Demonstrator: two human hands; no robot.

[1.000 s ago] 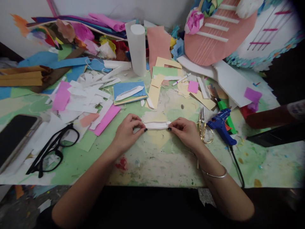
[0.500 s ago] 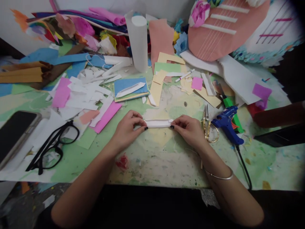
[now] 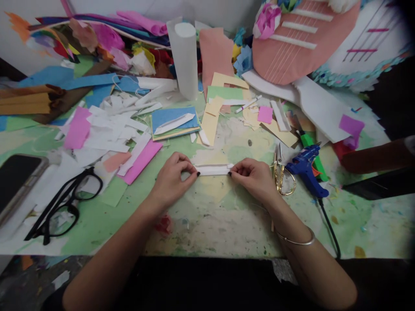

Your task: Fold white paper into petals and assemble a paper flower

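A narrow white folded paper strip point(image 3: 213, 170) lies crosswise at the middle of the paint-stained table. My left hand point(image 3: 173, 178) pinches its left end between thumb and fingers. At the other end, my right hand point(image 3: 253, 176) pinches the strip the same way. Fingertips partly cover both ends. Just right of my right hand are gold-handled scissors point(image 3: 285, 183) and a blue glue gun point(image 3: 306, 170). Beyond the strip sits a stack of blue and yellow paper point(image 3: 175, 119) with a folded white piece on top.
Black-framed glasses point(image 3: 65, 207) and a phone point(image 3: 19, 185) lie at left, beside white paper scraps point(image 3: 106, 129). A white foam cylinder point(image 3: 186, 65) stands at the back. A pink guitar-like shape point(image 3: 301, 47) leans at back right. The glue gun's cord point(image 3: 330, 229) runs to the front edge.
The whole view has shifted slightly, so things appear a little further left. Both hands keep their pinch on the strip, which stays in nearly the same place.
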